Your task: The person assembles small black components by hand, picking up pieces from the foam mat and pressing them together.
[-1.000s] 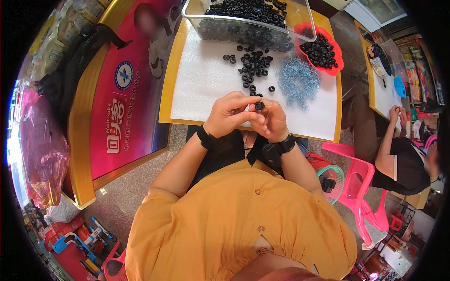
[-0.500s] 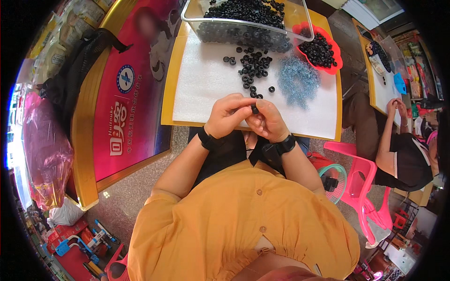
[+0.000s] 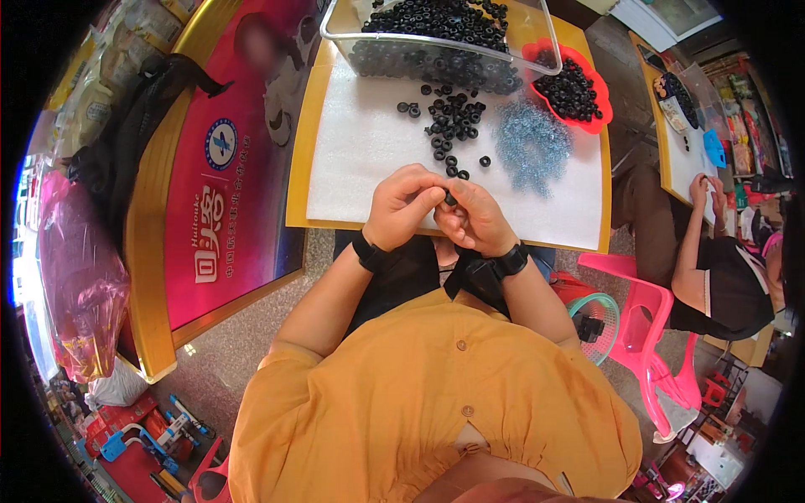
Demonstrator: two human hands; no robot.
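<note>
At the centre of the frame, the left hand point(image 3: 402, 208) and right hand point(image 3: 478, 214) meet, thumbs and fingertips pinching a small black part point(image 3: 450, 199) between them, mostly covered by the fingers. They are just above the near edge of a yellow-edged counter point(image 3: 298, 189), which is covered by a white sheet point(image 3: 344, 180). Just above the hands, black rings point(image 3: 453, 117) lie loose in a cluster, a few apart from the rest. To their right spreads a heap of tiny pale-blue translucent pieces point(image 3: 532, 147). At the top centre of the frame stands a clear plastic bin point(image 3: 419, 35) heaped with more black rings; beside it, upper right of centre, a red scalloped bowl point(image 3: 601, 90) is filled with them too. A pink plastic chair point(image 3: 641, 327) and a mint-green mesh basket point(image 3: 608, 314) stand right of centre, and a co-worker point(image 3: 721, 281) sits at the right edge.
</note>
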